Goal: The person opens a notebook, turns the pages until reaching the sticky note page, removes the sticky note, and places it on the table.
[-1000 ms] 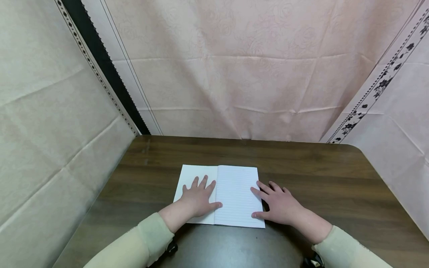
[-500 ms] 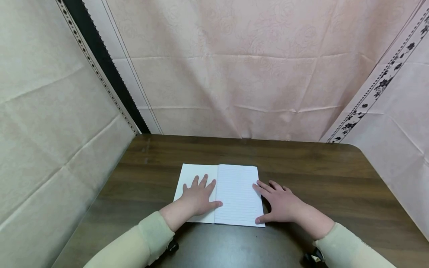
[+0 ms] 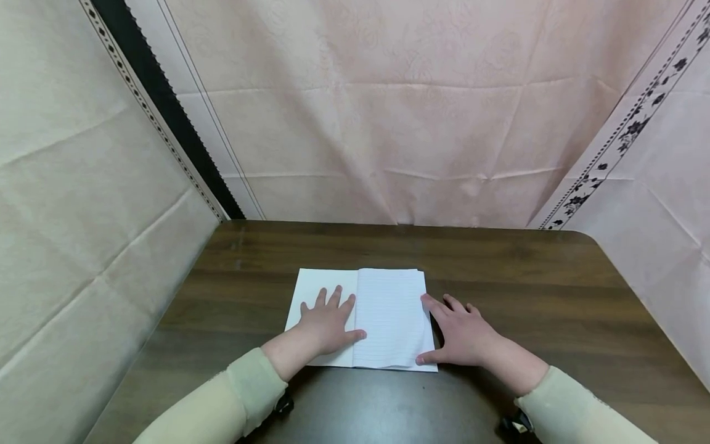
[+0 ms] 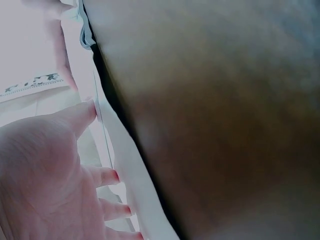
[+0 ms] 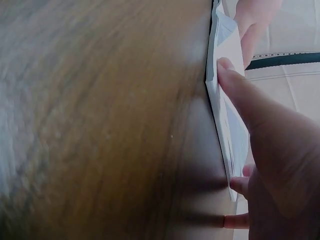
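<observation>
An open lined notebook (image 3: 388, 308) lies flat on the dark wooden table (image 3: 527, 277). My left hand (image 3: 327, 324) rests flat on the blank left page, fingers spread and thumb near the spine; in the left wrist view the left hand (image 4: 45, 170) lies beside the notebook's edge (image 4: 130, 170). My right hand (image 3: 460, 336) sits at the right page's outer edge, with the thumb on its near corner and the fingers straight along the side. The top right page bulges slightly there. In the right wrist view the right hand (image 5: 270, 150) touches the page edges (image 5: 227, 125).
Pale cloth curtains (image 3: 388, 123) hang around the table on the left, back and right. Bare wood shows behind the notebook and on both sides. The table's near edge (image 3: 377, 407) curves in toward my body.
The right hand's thumb has nudged the right page leftward, so its outer edge now bows up and uncovers the sheets below. The left hand has stayed put.
</observation>
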The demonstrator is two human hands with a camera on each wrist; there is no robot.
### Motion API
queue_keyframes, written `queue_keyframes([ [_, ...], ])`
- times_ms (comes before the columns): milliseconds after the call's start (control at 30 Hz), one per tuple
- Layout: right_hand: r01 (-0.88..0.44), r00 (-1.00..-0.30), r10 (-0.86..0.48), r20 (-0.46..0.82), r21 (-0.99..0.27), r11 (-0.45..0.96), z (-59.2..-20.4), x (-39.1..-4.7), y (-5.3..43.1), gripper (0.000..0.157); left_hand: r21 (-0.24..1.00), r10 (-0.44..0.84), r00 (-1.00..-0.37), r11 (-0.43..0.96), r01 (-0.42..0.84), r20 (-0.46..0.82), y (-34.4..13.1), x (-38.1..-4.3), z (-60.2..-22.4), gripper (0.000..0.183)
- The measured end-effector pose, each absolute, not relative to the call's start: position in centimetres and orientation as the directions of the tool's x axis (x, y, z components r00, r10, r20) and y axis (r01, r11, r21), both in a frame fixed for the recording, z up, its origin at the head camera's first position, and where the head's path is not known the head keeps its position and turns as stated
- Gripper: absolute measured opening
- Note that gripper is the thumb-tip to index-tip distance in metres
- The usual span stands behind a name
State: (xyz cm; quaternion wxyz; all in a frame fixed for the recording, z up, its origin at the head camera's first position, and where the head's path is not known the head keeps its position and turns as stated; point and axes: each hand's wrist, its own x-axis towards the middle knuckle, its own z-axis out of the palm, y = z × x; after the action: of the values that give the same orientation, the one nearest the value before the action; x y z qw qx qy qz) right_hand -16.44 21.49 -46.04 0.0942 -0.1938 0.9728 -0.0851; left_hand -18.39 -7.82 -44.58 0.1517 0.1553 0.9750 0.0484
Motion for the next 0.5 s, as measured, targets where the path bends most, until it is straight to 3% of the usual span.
queue_keyframes([
  [200,-0.371,-0.906,-0.399,-0.142,-0.184,0.91,-45.91,-16.43,21.42,0.124,0.132,0.318,-0.905,0.947,0.292,-0.282,-7.72,-18.44,-44.5,0.086],
  [500,-0.428,-0.883,-0.443,-0.153,-0.124,0.895,-46.06,-16.5,21.54,0.109,0.139,0.313,-0.904,0.949,0.284,-0.29,-7.71,-18.48,-44.48,0.086],
])
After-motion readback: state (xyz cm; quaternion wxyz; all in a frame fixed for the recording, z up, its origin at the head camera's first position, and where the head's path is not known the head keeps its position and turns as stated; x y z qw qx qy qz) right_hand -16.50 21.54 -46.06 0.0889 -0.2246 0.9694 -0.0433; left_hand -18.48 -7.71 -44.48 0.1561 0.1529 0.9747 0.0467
